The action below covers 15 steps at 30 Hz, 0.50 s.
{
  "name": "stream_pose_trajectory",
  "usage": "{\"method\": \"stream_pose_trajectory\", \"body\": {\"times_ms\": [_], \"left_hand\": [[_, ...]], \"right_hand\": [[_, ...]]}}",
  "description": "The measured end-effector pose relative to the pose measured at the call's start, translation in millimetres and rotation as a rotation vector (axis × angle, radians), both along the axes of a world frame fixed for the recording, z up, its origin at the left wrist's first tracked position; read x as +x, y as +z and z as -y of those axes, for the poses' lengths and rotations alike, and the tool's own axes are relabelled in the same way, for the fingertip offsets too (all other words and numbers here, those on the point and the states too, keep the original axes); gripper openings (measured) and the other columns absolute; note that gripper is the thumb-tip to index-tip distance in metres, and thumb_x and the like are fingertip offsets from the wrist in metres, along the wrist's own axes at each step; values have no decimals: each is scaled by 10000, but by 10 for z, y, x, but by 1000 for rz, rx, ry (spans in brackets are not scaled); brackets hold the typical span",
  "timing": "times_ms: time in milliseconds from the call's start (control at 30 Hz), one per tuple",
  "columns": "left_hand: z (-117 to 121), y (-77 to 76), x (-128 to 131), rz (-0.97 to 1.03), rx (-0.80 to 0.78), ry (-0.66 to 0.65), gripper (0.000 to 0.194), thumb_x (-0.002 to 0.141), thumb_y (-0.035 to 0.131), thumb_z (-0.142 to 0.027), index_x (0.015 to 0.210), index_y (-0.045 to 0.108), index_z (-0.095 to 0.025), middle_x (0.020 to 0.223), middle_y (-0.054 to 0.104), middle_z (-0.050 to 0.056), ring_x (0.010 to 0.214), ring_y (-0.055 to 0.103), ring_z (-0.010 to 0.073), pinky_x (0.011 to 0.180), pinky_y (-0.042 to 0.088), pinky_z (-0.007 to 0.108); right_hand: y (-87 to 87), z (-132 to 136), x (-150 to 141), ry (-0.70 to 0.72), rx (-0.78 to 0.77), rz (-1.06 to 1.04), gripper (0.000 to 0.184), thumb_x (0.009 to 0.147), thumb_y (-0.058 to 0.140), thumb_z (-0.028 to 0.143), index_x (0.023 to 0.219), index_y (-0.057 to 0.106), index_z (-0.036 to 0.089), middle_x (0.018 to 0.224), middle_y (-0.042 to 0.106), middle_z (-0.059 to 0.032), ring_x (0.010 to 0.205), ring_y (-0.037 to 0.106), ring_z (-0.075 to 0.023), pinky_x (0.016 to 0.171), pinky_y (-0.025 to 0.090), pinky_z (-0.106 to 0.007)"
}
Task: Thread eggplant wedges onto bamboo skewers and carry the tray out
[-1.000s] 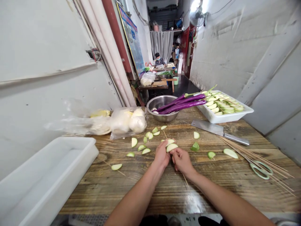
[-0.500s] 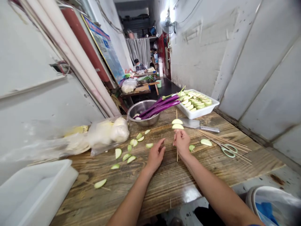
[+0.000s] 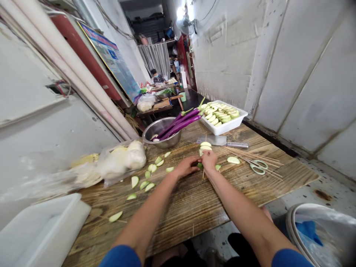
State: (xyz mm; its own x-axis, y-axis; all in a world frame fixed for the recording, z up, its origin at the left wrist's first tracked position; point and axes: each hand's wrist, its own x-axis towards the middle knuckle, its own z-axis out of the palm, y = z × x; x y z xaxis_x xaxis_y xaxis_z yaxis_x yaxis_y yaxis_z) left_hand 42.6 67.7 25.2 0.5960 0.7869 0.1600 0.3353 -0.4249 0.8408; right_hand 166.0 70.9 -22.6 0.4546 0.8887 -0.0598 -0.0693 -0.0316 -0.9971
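Observation:
My right hand [image 3: 209,158] is closed on a thin bamboo skewer [image 3: 204,171] held upright, with two pale eggplant slices [image 3: 205,146] threaded near its top. My left hand [image 3: 187,166] reaches across to it, its fingers pinching a green-skinned slice [image 3: 200,165] right beside the skewer. Several loose eggplant slices [image 3: 150,169] lie scattered on the wooden table [image 3: 194,207] to the left of my hands.
A steel bowl [image 3: 161,133] with long purple eggplants [image 3: 180,123] stands behind, next to a white tray of slices [image 3: 222,115]. A cleaver [image 3: 221,141], bamboo skewers [image 3: 251,155] and scissors [image 3: 257,167] lie right. A plastic bag [image 3: 122,157] and white tub [image 3: 41,233] sit left. A person sits far back.
My left hand has moved right to the skewer and closed on a green slice. The right hand has lowered the skewer slightly. The view has swung further right.

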Motion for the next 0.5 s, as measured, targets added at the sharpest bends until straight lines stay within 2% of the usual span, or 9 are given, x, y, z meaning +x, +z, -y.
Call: {"method": "stream_pose_trajectory", "body": {"times_ms": [133,267,333,500], "left_hand": [[-21,12,-2,30,47,-20,368,444,802,-194,792,695,-247,1055,663,82,1105,536,282,990,346,391],[-66,77,-2,56,-102,-19,397,397,814,-146,763,693,-241,1013,674,84,1055,565,269,995,335,387],[-67,80,-24,75,-164,33,410,395,808,-102,767,694,-233,967,684,85,1031,576,262,998,332,380],[69,-23,-146,153,-174,219,458,412,808,-93,836,695,-227,977,677,90,1044,562,268,1017,311,388]], "right_hand": [[-56,-34,28,-14,-46,56,324,811,352,243,891,648,138,530,623,-29,487,591,-161,429,412,-228],[-83,-36,27,-41,-78,98,318,813,363,252,887,647,129,577,645,-48,495,607,-166,431,406,-229],[-85,-25,16,-50,-77,113,322,819,353,262,877,641,128,606,652,-54,484,610,-159,420,396,-220],[-63,6,7,-61,-55,129,326,827,328,277,847,614,122,597,624,-43,435,597,-140,400,378,-200]]}}
